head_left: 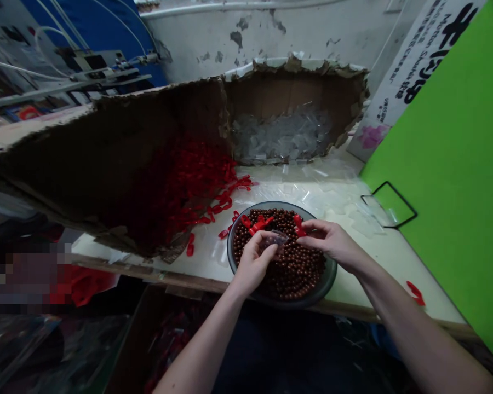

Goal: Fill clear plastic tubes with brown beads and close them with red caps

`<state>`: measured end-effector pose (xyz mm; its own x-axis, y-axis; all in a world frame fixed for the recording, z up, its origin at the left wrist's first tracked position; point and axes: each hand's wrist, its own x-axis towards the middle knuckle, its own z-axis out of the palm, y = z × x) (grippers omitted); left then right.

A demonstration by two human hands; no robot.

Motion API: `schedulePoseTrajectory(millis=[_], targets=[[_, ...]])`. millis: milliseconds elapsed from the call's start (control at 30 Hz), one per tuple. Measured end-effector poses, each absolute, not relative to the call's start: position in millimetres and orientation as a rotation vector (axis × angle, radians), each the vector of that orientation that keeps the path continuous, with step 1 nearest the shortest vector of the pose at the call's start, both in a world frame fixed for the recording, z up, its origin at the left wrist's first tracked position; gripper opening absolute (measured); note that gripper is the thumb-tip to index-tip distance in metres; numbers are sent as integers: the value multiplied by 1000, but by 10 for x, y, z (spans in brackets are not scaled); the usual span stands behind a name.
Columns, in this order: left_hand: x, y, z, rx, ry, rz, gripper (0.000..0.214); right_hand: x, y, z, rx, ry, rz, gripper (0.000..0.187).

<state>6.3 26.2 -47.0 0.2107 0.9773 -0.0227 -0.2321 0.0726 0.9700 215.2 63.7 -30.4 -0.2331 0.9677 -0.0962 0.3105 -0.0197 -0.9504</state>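
Observation:
Both hands are over a grey bowl (331, 276) filled with small round brown beads (299, 276). Between the thumb and fingers of my left hand (257, 257) is a small clear plastic piece (278, 237), a flat sleeve by its look. My right hand (328, 241) pinches a small red plastic part (299, 225), held upright just right of the clear piece; the two are apart. Several more red parts (258, 224) lie on the beads behind my left hand.
A torn cardboard box (102, 164) at the left spills red parts (189, 175) onto the pale table (378, 273). Behind it, another cardboard compartment (271, 90) holds clear pieces (281, 134). A green panel (443, 164) with a black wire loop (411, 213) stands right. One red part (416, 293) lies near the front edge.

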Motion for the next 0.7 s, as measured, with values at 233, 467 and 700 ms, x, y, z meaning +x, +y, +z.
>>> schedulePoseTrajectory(millis=[233, 467, 700], targets=[[142, 214, -370, 1292, 892, 1024, 23, 2135, 505, -104, -1198, -1283, 1681, 35], [152, 174, -325, 1444, 986, 1023, 23, 2078, 463, -24, -1291, -1493, 1577, 34], [100, 134, -186, 1630, 1015, 972, 21, 2045, 415, 25, -1332, -1574, 1555, 32]])
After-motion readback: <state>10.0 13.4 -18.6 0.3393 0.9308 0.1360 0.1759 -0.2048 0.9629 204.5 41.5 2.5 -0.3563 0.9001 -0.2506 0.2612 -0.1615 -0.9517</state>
